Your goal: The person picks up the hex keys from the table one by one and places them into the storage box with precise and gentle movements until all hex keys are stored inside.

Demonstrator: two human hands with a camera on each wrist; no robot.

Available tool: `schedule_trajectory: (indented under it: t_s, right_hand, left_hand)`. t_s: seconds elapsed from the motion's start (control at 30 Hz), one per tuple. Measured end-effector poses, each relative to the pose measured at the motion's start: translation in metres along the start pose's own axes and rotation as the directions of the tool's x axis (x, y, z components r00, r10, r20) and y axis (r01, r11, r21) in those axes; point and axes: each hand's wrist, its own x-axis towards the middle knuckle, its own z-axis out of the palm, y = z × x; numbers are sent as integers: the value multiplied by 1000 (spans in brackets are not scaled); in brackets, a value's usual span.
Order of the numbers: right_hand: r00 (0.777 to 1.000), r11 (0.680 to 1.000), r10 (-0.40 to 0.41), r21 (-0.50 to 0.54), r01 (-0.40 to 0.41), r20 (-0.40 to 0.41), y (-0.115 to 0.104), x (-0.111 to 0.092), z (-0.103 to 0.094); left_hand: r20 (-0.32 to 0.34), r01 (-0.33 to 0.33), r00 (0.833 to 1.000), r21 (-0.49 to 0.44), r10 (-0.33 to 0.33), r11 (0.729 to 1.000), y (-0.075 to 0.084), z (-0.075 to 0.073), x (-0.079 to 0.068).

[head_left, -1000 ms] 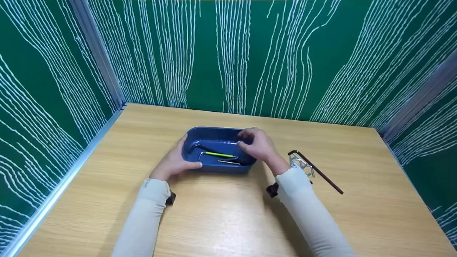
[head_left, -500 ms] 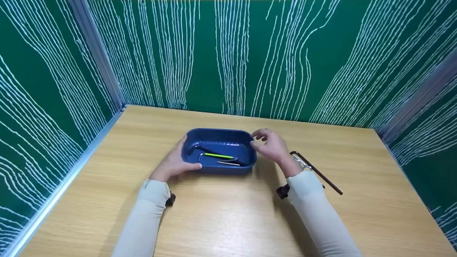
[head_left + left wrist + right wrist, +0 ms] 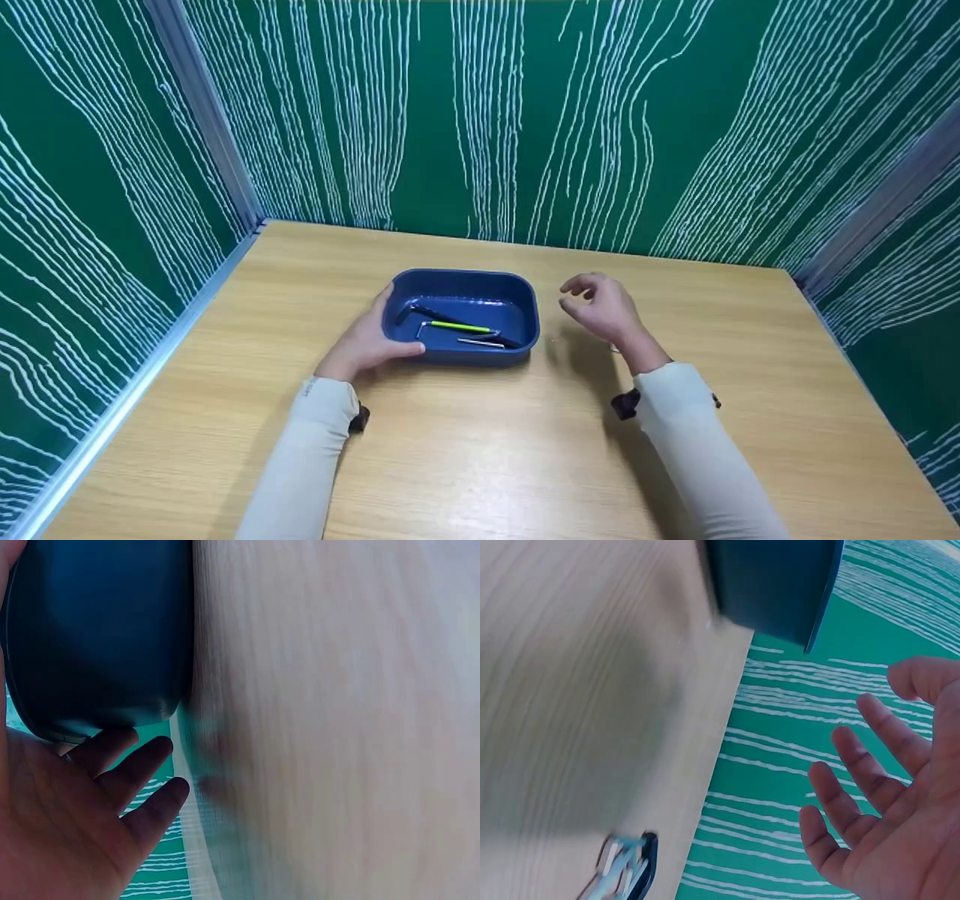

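You have a light-brown, wood-grained counter (image 3: 465,457) with a blue, round-cornered rectangular bin (image 3: 472,359) standing directly on it. Well apart from that, your right wrist view shows silvery angular metal pieces (image 3: 616,865) and a dark bent rod (image 3: 649,864) lying together.

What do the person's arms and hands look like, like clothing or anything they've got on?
The left hand and right hand are ungloved. Both arms wear long, plain, pale sleeves. A small dark marking, too small to read, sits near the left cuff. A black device shows at each wrist.
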Motion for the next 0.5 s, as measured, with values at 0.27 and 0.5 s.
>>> schedule_trajectory:
  t_s: [0.27,0.5]
  right_hand:
    - [998,997,58,-53,-56,34,25,-8,-9]
    - [997,995,57,-86,-53,45,46,-18,-14]
  left_hand:
    - [-6,2,1000,5,-2,1000,-1,1,0]
    - [-9,31,999,3,-31,1000,-1,2,0]
